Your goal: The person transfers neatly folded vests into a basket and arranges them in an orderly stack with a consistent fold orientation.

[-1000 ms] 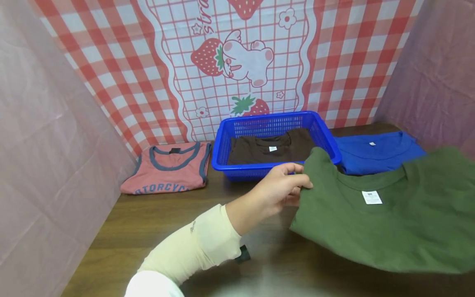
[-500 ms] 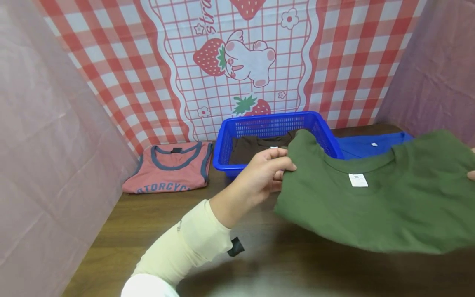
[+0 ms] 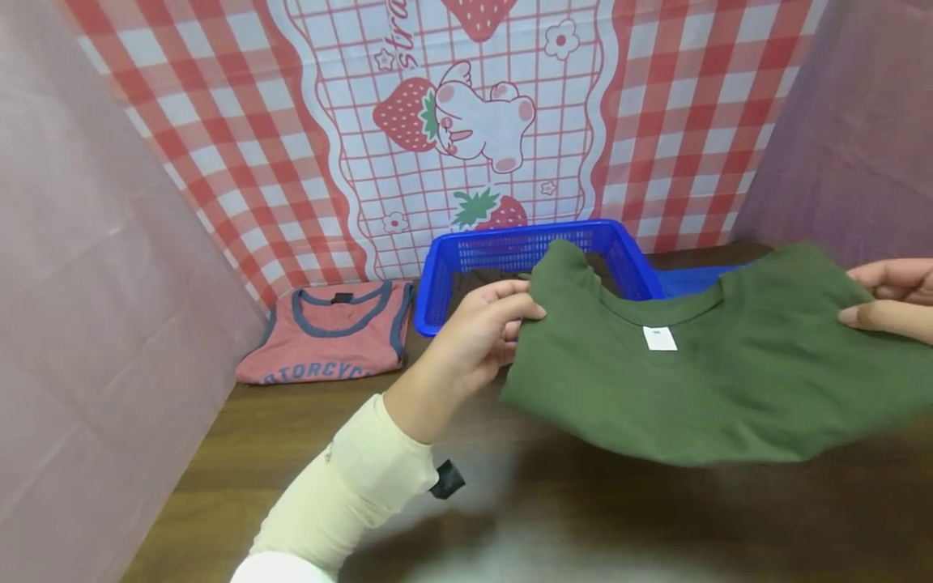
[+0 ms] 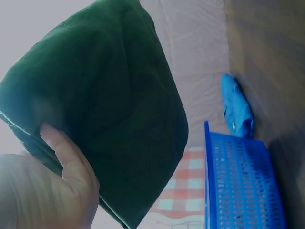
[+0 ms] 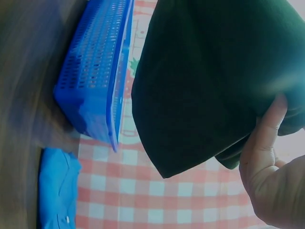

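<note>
A folded dark green T-shirt (image 3: 700,389) with a white neck label hangs in the air over the table, held between both hands. My left hand (image 3: 477,332) pinches its left edge, thumb on one face, as the left wrist view also shows. At the opposite edge, my right hand (image 3: 900,300) grips the cloth between thumb and fingers. Behind the shirt stands a blue plastic basket (image 3: 426,304), partly covered by it in the head view. Dark brown folded cloth (image 3: 474,282) lies inside the basket.
Left of the basket lies a folded pink T-shirt (image 3: 338,344) with grey-blue trim. A blue folded garment (image 5: 58,191) rests on the wooden table (image 3: 240,470) at the basket's right. Checked strawberry cloth (image 3: 474,121) hangs behind, with pink cloth walls on both sides.
Both hands have carried the green shirt leftward and up, so it now overlaps the basket's front right part. The right hand has come into the head view.
</note>
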### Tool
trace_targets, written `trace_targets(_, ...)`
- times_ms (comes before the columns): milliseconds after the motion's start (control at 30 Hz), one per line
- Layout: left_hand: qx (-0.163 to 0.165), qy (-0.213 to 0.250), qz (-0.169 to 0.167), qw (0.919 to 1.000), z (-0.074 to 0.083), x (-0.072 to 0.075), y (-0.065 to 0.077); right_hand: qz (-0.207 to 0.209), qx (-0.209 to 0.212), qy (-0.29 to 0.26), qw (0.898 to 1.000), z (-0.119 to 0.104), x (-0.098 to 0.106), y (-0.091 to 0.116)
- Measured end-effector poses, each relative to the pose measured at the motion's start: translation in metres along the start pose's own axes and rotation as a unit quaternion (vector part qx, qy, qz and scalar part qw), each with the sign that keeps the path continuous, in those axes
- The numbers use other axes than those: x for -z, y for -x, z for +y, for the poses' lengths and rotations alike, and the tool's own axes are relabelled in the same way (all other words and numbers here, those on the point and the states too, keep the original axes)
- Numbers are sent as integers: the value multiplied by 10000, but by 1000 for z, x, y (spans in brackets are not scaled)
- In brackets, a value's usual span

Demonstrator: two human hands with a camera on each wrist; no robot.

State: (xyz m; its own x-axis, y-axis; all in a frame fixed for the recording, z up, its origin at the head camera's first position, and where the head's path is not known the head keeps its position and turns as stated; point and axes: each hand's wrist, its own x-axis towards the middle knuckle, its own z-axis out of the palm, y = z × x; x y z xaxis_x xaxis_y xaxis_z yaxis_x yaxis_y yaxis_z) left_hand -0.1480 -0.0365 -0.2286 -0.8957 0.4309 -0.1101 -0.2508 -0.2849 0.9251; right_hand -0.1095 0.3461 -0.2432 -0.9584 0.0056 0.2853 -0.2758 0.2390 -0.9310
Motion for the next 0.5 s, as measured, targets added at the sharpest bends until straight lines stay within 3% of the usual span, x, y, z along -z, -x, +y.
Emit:
trace_targets(33, -20, 1, 37, 10000, 2, 3, 0, 6, -48, 159, 9999, -7, -8, -2)
trace_targets(133, -83, -1, 173, 9998, 8, 12, 0, -243, -228, -750, 9966, -18, -24, -9)
trace_targets(267, -171, 94, 373, 9991, 16, 23, -1, -346, -547, -1298, 9894, -22, -34, -19)
trace_targets(367, -261, 137, 537, 9981, 21, 32, -3, -247, -533, -834, 9948, -22, -38, -29)
trace_targets(500, -331, 149, 803, 9961, 29, 44, -5, -237, -663, -880, 9936, -23, -47, -39)
